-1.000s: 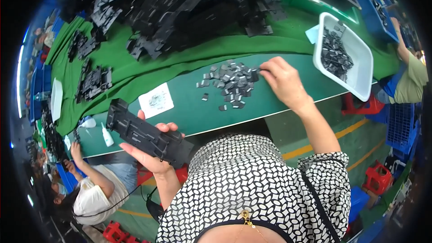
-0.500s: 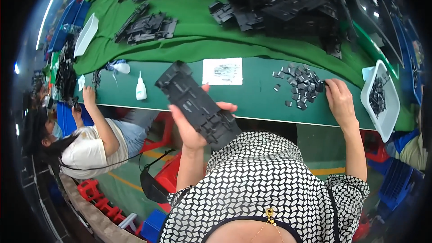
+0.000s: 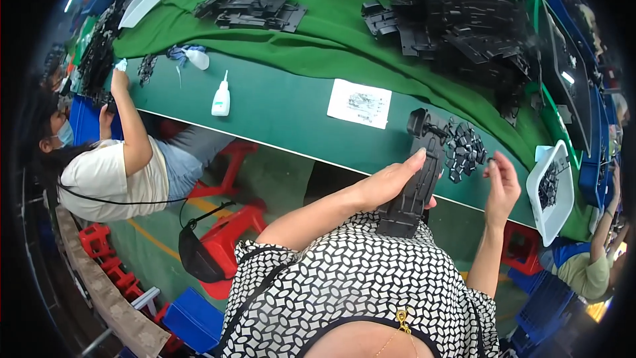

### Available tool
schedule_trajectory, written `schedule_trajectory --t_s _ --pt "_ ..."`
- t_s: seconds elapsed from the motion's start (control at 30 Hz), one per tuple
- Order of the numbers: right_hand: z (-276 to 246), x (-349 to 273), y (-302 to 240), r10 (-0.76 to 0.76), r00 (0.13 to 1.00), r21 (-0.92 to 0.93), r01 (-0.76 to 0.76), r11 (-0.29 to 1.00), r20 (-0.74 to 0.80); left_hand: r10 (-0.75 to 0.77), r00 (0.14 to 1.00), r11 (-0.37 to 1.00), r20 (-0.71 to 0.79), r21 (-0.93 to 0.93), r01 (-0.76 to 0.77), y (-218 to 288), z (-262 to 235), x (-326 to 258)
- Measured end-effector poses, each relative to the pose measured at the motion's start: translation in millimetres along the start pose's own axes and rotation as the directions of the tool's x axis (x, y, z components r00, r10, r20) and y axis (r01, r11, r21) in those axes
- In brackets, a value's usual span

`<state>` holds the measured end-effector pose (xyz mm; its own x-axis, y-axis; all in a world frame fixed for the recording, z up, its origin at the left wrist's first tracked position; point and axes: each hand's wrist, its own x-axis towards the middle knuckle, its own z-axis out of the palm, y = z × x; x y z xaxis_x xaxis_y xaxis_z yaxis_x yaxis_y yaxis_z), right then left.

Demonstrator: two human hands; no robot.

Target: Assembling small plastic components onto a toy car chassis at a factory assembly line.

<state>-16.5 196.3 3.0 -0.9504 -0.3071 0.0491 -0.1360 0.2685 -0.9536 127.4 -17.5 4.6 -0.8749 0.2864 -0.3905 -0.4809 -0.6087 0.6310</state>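
My left hand (image 3: 387, 182) grips a long black plastic panel (image 3: 417, 176), held almost upright over the front edge of the green table (image 3: 285, 106). My right hand (image 3: 501, 182) hovers just right of the panel with a small black clip (image 3: 491, 159) pinched at its fingertips. A loose pile of small black clips (image 3: 466, 149) lies on the table just beyond both hands. A white printed sheet (image 3: 360, 103) lies to the left of the pile.
A white tray (image 3: 555, 215) of clips sits at the right. Heaps of black plastic parts (image 3: 464, 23) cover the green cloth at the back. A white glue bottle (image 3: 221, 98) stands left. One person (image 3: 109, 166) sits at my left, another (image 3: 586, 268) at my right. Red stools (image 3: 225, 238) stand below.
The view swung further left. My left hand turned the panel from slanting to nearly upright and closer to the clip pile. My right hand lifted off the pile with a clip.
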Motion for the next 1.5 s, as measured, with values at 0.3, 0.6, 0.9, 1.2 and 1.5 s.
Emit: schedule_trajectory --t_s 0.3,0.6,0.9,1.2,1.5 --pt "32 -30 25 -0.216 0.973 -0.052 0.221 0.974 0.076 0.366 0.920 0.559 -0.141 0.824 -0.095 3 0 -10" --pt "34 -29 28 -0.206 0.972 -0.060 0.214 0.975 0.116 0.714 0.671 0.278 -0.202 0.961 -0.006 15 -26 -64" --pt "35 -28 21 -0.243 0.962 -0.090 0.255 0.963 0.121 0.882 -0.212 0.471 -0.421 0.802 0.368 58 -150 -157" --pt "35 -28 23 -0.265 0.958 -0.075 0.274 0.959 0.111 0.887 -0.076 0.404 -0.455 0.688 0.603 46 -163 -152" --pt "35 -28 23 -0.267 0.956 -0.093 0.279 0.956 0.123 0.780 -0.208 0.624 -0.591 0.761 0.176 39 -165 -144"
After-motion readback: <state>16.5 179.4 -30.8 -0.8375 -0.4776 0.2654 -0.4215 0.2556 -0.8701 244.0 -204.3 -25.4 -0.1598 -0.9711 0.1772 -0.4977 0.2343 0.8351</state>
